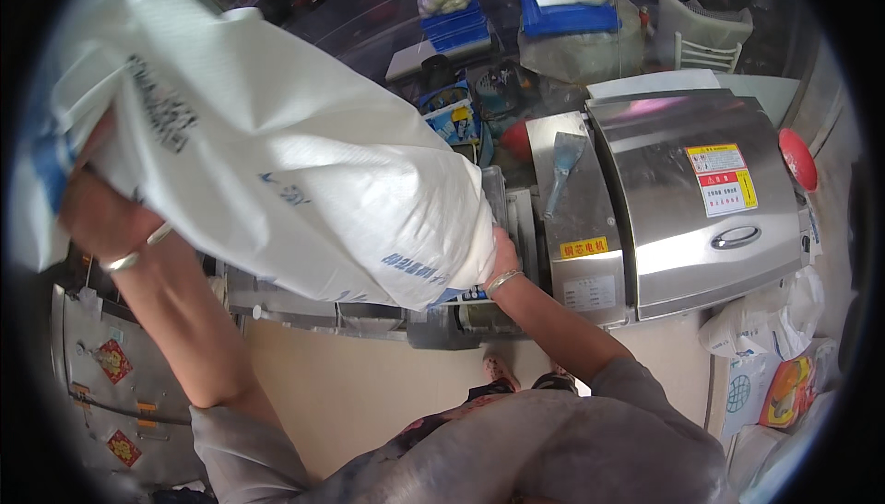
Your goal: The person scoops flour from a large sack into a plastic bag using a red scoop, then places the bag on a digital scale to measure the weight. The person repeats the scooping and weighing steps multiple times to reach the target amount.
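A large white plastic woven sack [304, 151] with blue and black printing slants across my front, high at the left and narrowing to the right. My right hand [503, 256] grips its gathered right end, above a steel machine. At the sack's left end is my left hand [104, 217], motion-blurred and among the folds, holding the material; its fingertips are partly hidden. A metal bangle circles each wrist. Beneath the sack, most of the machine's near side is covered. What the sack contains cannot be seen.
Right of the sack stands the machine's steel motor housing [584, 227] with a scraper [563, 169] on it, then a steel lid [691, 207] with a handle. Blue crates [453, 24] stand behind glass. Steel cabinet doors [104, 379] are at left, another white sack [767, 317] at right.
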Available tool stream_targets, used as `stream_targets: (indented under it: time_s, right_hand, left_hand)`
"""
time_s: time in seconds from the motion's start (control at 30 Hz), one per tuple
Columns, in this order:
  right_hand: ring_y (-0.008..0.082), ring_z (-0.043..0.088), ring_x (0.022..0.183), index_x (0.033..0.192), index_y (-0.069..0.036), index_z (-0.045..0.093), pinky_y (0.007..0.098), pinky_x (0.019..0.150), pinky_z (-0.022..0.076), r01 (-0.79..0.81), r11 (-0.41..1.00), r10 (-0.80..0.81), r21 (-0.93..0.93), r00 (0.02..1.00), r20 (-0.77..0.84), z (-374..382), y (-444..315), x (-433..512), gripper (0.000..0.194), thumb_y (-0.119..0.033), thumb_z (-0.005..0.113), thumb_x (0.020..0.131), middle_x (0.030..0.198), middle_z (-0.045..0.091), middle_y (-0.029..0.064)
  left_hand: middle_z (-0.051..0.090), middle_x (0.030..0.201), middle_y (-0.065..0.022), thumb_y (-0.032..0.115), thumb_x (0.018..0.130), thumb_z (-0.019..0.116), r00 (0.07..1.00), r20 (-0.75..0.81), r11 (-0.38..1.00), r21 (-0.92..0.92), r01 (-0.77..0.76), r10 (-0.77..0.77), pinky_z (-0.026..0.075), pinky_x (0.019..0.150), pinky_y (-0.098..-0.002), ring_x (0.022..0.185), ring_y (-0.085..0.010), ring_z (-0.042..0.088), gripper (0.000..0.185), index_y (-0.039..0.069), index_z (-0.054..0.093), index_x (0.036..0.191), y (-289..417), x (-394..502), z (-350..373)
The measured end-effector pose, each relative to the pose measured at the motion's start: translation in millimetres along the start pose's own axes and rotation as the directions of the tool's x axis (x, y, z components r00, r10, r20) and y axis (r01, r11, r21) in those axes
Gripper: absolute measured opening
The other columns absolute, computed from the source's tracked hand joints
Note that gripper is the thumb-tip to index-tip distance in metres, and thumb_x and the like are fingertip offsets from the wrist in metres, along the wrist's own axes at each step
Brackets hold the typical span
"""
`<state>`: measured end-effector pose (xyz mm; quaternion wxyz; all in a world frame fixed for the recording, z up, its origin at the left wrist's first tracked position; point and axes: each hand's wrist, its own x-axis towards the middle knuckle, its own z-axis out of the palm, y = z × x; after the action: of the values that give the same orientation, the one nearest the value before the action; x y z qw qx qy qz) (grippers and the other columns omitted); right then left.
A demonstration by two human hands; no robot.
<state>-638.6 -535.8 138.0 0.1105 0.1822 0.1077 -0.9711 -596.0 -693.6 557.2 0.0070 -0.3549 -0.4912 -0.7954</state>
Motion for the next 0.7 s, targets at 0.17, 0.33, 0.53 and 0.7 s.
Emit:
stream_targets:
  time_s: [0.17,0.33,0.53,0.7]
  right_hand:
    - [0.0299,0.061,0.099,0.116,0.001,0.056,0.0388,0.090,0.0472,0.037,0.999,-0.037,0.007,0.999,0.004,-13.6,-5.3,53.8,0.046,-0.032,0.044,0.087,0.110,0.063,0.0152]
    - [0.0294,0.062,0.094,0.113,-0.002,0.059,0.0366,0.085,0.0488,0.077,0.997,-0.077,-0.020,0.997,-0.027,-24.4,-8.0,84.0,0.044,-0.036,0.046,0.087,0.106,0.065,0.0134]
    - [0.0287,0.063,0.094,0.111,-0.001,0.060,0.0370,0.083,0.0480,0.096,0.917,-0.179,-0.386,0.966,-0.186,-30.4,-18.0,100.8,0.049,-0.041,0.046,0.088,0.105,0.065,0.0165]
    - [0.0349,0.063,0.090,0.103,-0.001,0.062,0.0406,0.081,0.0469,0.001,0.366,-0.518,-0.931,0.831,-0.203,-58.9,-44.8,110.2,0.055,-0.051,0.052,0.084,0.096,0.066,0.0219]
  left_hand:
    - [0.061,0.115,-0.0169,0.025,0.087,0.057,0.990,0.122,0.993,-0.090,0.083,-0.071,0.051,0.090,-0.0459,0.101,-0.0313,0.061,0.042,0.001,0.053,0.121,-35.2,36.9,-31.7]
    - [0.060,0.116,-0.0158,0.021,0.087,0.057,0.995,0.102,1.000,-0.014,-0.020,0.021,0.049,0.093,-0.0435,0.105,-0.0297,0.059,0.041,0.002,0.052,0.122,-65.8,53.5,-69.3]
    - [0.060,0.116,-0.0145,0.009,0.085,0.055,0.981,0.007,0.981,0.023,-0.194,0.194,0.049,0.093,-0.0414,0.106,-0.0286,0.058,0.036,0.001,0.053,0.121,-77.3,73.9,-129.8]
    - [0.059,0.118,-0.0173,0.010,0.089,0.048,0.982,-0.060,0.984,0.027,-0.176,0.177,0.049,0.094,-0.0436,0.108,-0.0311,0.057,0.030,-0.008,0.056,0.111,-76.4,94.1,-151.2]
